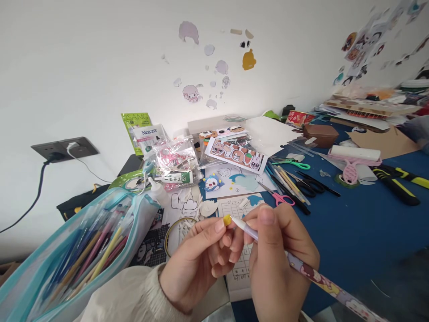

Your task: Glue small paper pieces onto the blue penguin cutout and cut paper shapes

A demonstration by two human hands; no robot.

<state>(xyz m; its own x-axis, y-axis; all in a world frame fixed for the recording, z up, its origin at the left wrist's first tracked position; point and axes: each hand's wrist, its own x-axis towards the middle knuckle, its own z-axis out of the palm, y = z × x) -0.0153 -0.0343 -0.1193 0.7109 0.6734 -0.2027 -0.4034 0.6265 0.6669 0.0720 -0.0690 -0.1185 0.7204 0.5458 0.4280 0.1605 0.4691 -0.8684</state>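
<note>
Between thumb and fingertip, my left hand (201,252) pinches a tiny yellow piece (227,219), perhaps cut paper. My right hand (283,264) grips a pen (330,286) with a cartoon-patterned barrel and a white tip section. The pen's tip is at the yellow piece; whether it touches cannot be made out. Under the hands lies a printed grid sheet (239,268), partly covered by them. Just beyond is a drawing sheet (214,190) with a blue and white cartoon figure. Pink-handled scissors (279,198) rest right of that sheet.
A clear pencil pouch (134,210) full of pens stands at left, near a tape roll (167,241). Green scissors (298,164), black scissors (306,185), a pink lint roller (350,170) and yellow-black pliers (395,185) lie on the blue table (362,232) at right.
</note>
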